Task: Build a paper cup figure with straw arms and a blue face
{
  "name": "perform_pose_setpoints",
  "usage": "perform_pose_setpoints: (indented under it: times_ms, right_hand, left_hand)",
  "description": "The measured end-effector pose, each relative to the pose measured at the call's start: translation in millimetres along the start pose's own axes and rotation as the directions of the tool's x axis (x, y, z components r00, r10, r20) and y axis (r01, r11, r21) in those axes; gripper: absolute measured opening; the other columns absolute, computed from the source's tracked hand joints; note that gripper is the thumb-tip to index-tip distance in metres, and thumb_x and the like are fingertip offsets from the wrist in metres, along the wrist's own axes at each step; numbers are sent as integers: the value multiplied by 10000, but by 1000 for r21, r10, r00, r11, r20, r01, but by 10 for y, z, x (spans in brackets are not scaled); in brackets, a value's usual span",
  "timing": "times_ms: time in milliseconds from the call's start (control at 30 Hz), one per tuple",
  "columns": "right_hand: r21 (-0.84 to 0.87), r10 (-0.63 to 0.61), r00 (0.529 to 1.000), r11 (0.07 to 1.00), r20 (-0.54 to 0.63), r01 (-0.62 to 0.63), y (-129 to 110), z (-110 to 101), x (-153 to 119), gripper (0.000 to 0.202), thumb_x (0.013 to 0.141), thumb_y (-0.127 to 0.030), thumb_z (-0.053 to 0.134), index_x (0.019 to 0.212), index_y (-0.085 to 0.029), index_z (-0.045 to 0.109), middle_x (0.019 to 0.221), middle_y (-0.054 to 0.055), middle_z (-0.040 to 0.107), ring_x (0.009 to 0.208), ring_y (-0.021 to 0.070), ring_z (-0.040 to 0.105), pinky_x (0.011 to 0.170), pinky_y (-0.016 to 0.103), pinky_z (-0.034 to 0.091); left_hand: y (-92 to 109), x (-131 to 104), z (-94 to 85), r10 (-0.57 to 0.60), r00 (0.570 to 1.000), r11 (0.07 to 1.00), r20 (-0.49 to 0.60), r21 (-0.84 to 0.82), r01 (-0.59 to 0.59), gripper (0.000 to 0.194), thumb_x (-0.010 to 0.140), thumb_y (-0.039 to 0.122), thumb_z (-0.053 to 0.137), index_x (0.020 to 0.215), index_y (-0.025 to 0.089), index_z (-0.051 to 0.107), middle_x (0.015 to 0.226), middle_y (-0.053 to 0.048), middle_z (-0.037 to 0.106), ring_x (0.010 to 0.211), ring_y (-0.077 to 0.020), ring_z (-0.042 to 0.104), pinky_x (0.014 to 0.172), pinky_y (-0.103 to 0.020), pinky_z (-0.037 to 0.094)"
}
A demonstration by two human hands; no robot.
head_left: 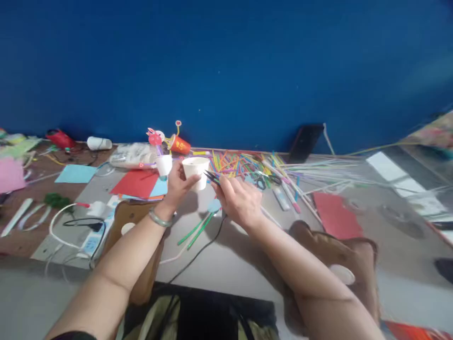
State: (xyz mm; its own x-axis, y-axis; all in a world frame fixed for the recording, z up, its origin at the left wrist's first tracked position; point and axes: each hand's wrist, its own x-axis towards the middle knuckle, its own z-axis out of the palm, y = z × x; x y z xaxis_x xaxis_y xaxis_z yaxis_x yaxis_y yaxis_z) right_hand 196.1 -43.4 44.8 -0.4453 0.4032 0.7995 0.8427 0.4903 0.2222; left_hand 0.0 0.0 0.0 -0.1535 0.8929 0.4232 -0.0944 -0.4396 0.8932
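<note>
My left hand (176, 183) is wrapped around the side of a white paper cup (197, 165), held upright above the table with its open rim facing up. My right hand (241, 198) grips a slim, dark, pointed tool (211, 177); whether it is a pen or a blade is too blurred to tell. The tool's tip is at the cup's right side, and I cannot tell if it touches. Green pipe cleaners (198, 231) lie on the table below the hands. Just behind my left hand stands a smaller white cup (163, 165) with a pink figure above it.
Many coloured sticks (237, 163) are spread along the blue wall. Scissors (261, 182) lie right of my right hand. Red paper (136, 183) is at left, another red sheet (336, 215) at right. A power strip (94, 241) with cords and a black cable (198, 255) cross the table.
</note>
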Motion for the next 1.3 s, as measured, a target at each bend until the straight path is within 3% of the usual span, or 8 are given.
perform_pose_setpoints:
  times_ms: [300,600,933,1300]
  right_hand:
    - [29,85,992,996,98,-89,-21,-92,13,325,1032,-386,485,825,-181,630,626,-9,629,539,121,504,573,300,251]
    - [-6,46,996,999,81,-46,-32,-124,29,318,1013,-350,523,742,-194,577,609,-15,602,538,126,502,578,303,260]
    - [11,73,974,997,213,-77,-13,-222,50,319,1022,-330,484,744,-191,558,624,-7,623,524,122,514,540,313,206]
    - [-33,71,983,997,167,-67,-44,-207,41,269,989,-293,537,737,-200,538,608,-22,606,509,128,528,544,302,226]
  left_hand:
    - [-52,-28,-4,15,1000,999,16,40,-16,525,698,441,864,1065,192,584,1023,-56,711,917,-194,710,817,-301,551]
    - [16,-33,33,3,1000,999,14,51,-4,532,669,442,881,1019,177,580,964,-51,711,870,-184,707,780,-292,554]
    - [40,-50,58,-66,997,996,27,58,64,533,659,458,880,1000,176,584,882,-40,707,834,-192,700,766,-300,542]
    - [74,-65,64,-45,998,996,35,82,42,501,664,412,885,991,175,588,881,-32,691,826,-178,686,756,-281,534]
